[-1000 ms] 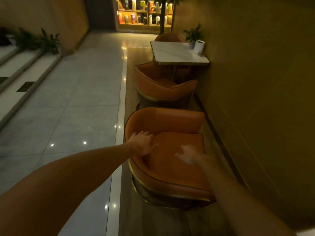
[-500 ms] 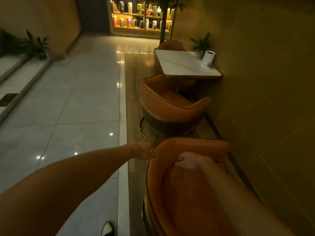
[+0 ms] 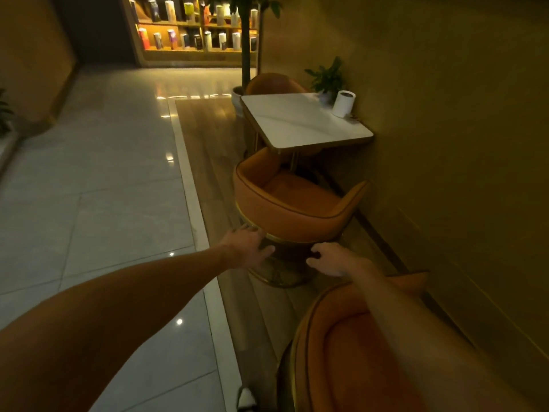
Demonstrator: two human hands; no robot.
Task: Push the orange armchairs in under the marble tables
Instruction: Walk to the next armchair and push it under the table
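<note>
An orange armchair (image 3: 294, 200) stands in front of the white marble table (image 3: 300, 121), its seat partly under the table's near edge and its back towards me. My left hand (image 3: 246, 248) is stretched out with fingers apart, just short of the chair's lower back. My right hand (image 3: 329, 258) hangs beside it with fingers curled and nothing in them, apart from the chair. A second orange armchair (image 3: 350, 352) sits close below me at the lower right, under my right forearm. A third armchair (image 3: 273, 83) stands behind the table.
A yellow wall (image 3: 445, 144) runs along the right of the wooden floor strip. A white cup (image 3: 343, 104) and a small plant (image 3: 326, 77) sit on the table's far corner. A tree trunk (image 3: 246, 49) and a lit shelf stand behind. Tiled floor (image 3: 89, 188) spreads left.
My hands have left the near armchair and moved forward to the back of the chair at the table. The view has advanced, so the near chair has dropped to the lower right.
</note>
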